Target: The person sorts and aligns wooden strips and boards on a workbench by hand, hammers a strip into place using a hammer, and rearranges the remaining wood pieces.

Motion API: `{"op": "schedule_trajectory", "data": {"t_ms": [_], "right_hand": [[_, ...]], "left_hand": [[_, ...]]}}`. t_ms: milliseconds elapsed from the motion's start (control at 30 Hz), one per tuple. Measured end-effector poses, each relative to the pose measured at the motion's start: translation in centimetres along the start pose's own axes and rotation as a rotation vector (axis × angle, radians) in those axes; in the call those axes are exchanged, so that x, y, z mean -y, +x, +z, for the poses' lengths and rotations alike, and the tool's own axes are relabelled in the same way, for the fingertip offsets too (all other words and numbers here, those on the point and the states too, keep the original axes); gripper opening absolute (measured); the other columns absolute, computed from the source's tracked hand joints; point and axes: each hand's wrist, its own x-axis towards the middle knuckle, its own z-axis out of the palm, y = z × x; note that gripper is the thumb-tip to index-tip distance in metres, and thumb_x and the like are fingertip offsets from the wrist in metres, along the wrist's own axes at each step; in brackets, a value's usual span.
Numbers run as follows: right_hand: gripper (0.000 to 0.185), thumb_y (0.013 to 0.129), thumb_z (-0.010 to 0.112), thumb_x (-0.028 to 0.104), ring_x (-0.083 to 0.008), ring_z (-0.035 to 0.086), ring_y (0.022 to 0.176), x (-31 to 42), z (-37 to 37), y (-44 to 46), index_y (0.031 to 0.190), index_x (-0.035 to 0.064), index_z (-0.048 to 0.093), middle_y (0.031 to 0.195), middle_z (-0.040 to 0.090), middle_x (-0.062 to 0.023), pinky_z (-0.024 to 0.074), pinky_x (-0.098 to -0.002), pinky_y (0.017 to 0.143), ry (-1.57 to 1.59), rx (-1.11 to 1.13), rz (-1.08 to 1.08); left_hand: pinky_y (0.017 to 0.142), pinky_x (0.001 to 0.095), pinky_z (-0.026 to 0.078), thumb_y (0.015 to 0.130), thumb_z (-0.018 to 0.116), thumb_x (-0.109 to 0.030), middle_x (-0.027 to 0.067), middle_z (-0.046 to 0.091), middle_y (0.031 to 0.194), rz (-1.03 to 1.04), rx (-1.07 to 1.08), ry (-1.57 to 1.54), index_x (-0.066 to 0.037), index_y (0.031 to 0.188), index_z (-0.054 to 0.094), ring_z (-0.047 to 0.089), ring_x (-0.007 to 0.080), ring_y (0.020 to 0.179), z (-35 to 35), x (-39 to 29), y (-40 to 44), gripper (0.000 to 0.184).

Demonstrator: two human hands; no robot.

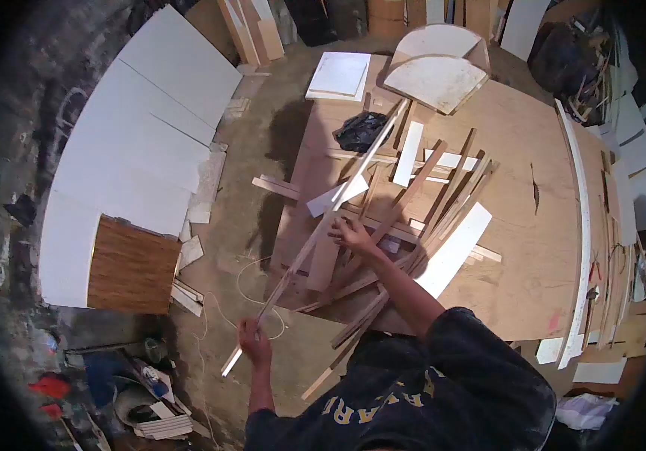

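A long, thin wooden strip (368, 159) with a pale edge slants from the far part of the table down past its near left edge. My left hand (254, 342) is closed around the strip close to its lower end, beyond the table edge. My right hand (351, 233) is beside the middle of the strip with its fingers apart; whether the fingertips touch the strip I cannot tell. Under and beside my right arm lies a loose pile of wooden strips (406, 207). Several white offcuts lie among them, including a white board piece (454, 252).
The wooden table (518, 278) also carries a black plastic bag (362, 131), white square panels (339, 75) and a curved white-faced piece (437, 81). A large white panel (131, 143) leans at left. A thin cord (240, 282) trails over the floor. Pliers (593, 292) lie at right.
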Motion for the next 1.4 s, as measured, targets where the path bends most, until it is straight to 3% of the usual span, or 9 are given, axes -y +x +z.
{"op": "schedule_trajectory", "data": {"t_ms": [133, 367, 500, 833, 967, 1000, 1200, 1333, 1400], "right_hand": [[0.035, 0.105, 0.062, 0.032, -0.0251, 0.069, 0.104, 0.5, 2.1, 0.8, 0.129, 0.0069, 0.056, 0.118, 0.066, -0.0089, 0.0585, -0.0414, 0.09, 0.317, 0.041, 0.202], [0.028, 0.102, 0.068, 0.02, -0.0184, 0.068, 0.098, 5.4, 2.6, -5.2, 0.125, 0.0042, 0.063, 0.11, 0.068, -0.0055, 0.0614, -0.0379, 0.086, 0.368, 0.028, 0.064], [0.033, 0.101, 0.067, 0.015, -0.0197, 0.07, 0.106, 12.6, -2.0, -9.9, 0.131, 0.0044, 0.057, 0.112, 0.069, -0.0085, 0.063, -0.038, 0.089, 0.397, 0.02, -0.147], [0.049, 0.104, 0.054, 0.004, -0.036, 0.06, 0.129, 21.3, -18.9, -22.3, 0.15, -0.0015, 0.039, 0.13, 0.062, -0.022, 0.0557, -0.0464, 0.107, 0.582, -0.104, -0.628], [0.052, 0.104, 0.054, 0.004, -0.0346, 0.061, 0.129, 20.4, -23.2, -27.4, 0.152, 0.0001, 0.037, 0.127, 0.063, -0.02, 0.0564, -0.042, 0.106, 0.496, -0.448, -0.674], [0.052, 0.104, 0.054, 0.004, -0.0346, 0.061, 0.129, 19.8, -24.4, -28.4, 0.152, 0.0001, 0.037, 0.127, 0.063, -0.02, 0.0564, -0.042, 0.106, 0.501, -0.469, -0.682], [0.05, 0.102, 0.058, 0.003, -0.0345, 0.064, 0.125, 16.6, -28.5, -33.4, 0.148, 0.0009, 0.04, 0.124, 0.064, -0.0198, 0.0564, -0.0452, 0.105, 0.599, -0.741, -0.739], [0.045, 0.102, 0.058, 0.001, -0.0362, 0.068, 0.117, 15.6, -31.5, -36.0, 0.143, -0.0038, 0.04, 0.111, 0.066, -0.017, 0.0607, -0.0422, 0.098, 0.633, -0.828, -0.803], [0.045, 0.102, 0.058, 0.001, -0.0364, 0.068, 0.117, 14.7, -33.3, -37.1, 0.142, -0.0037, 0.04, 0.111, 0.066, -0.0163, 0.0606, -0.0424, 0.098, 0.624, -0.873, -0.811]], "left_hand": [[0.083, 0.042, 0.05, 0.076, 0.063, 0.013, 0.0164, 0.058, 0.1, -0.167, -0.039, -0.024, 0.0, 0.099, 0.062, 0.061, 0.0394, 0.095, -5.6, 2.3, -5.7, 0.027], [0.078, 0.0339, 0.048, 0.075, 0.056, 0.017, 0.0121, 0.056, 0.098, -0.142, -0.178, -0.202, 0.001, 0.104, 0.063, 0.059, 0.0244, 0.09, -8.2, 4.6, -4.9, 0.034], [0.075, 0.0328, 0.048, 0.078, 0.074, 0.007, 0.0088, 0.064, 0.092, -0.171, -0.038, -0.381, -0.001, 0.096, 0.068, 0.06, 0.0217, 0.086, -6.7, 4.4, 1.4, 0.02], [0.08, 0.0362, 0.051, 0.077, 0.087, -0.004, 0.0112, 0.073, 0.096, 0.089, 0.409, -0.506, 0.001, 0.103, 0.074, 0.068, 0.0218, 0.091, 0.4, -11.0, 16.6, 0.029], [0.082, 0.0386, 0.053, 0.075, 0.085, -0.001, 0.0135, 0.074, 0.097, 0.61, 0.355, -0.528, -0.001, 0.104, 0.076, 0.07, 0.0268, 0.092, 4.7, -15.4, 18.8, 0.03], [0.085, 0.0403, 0.052, 0.075, 0.083, 0.002, 0.0121, 0.073, 0.099, 0.474, 0.374, -0.672, -0.003, 0.104, 0.077, 0.069, 0.0293, 0.094, 5.6, -16.8, 18.2, 0.029], [0.086, 0.0412, 0.053, 0.068, 0.086, 0.004, 0.0108, 0.069, 0.096, 0.688, 0.267, -0.588, -0.005, 0.104, 0.075, 0.067, 0.0287, 0.095, 7.4, -24.6, 15.9, 0.038], [0.097, 0.0455, 0.05, 0.066, 0.088, 0.001, 0.0128, 0.067, 0.111, 0.63, 0.467, -0.577, -0.007, 0.112, 0.073, 0.063, 0.0318, 0.11, 8.5, -26.9, 14.6, 0.049], [0.104, 0.0478, 0.043, 0.071, 0.087, -0.003, 0.0169, 0.058, 0.129, 0.68, 0.146, -0.443, -0.007, 0.12, 0.066, 0.053, 0.0363, 0.124, 8.5, -30.6, 12.5, 0.054]]}}
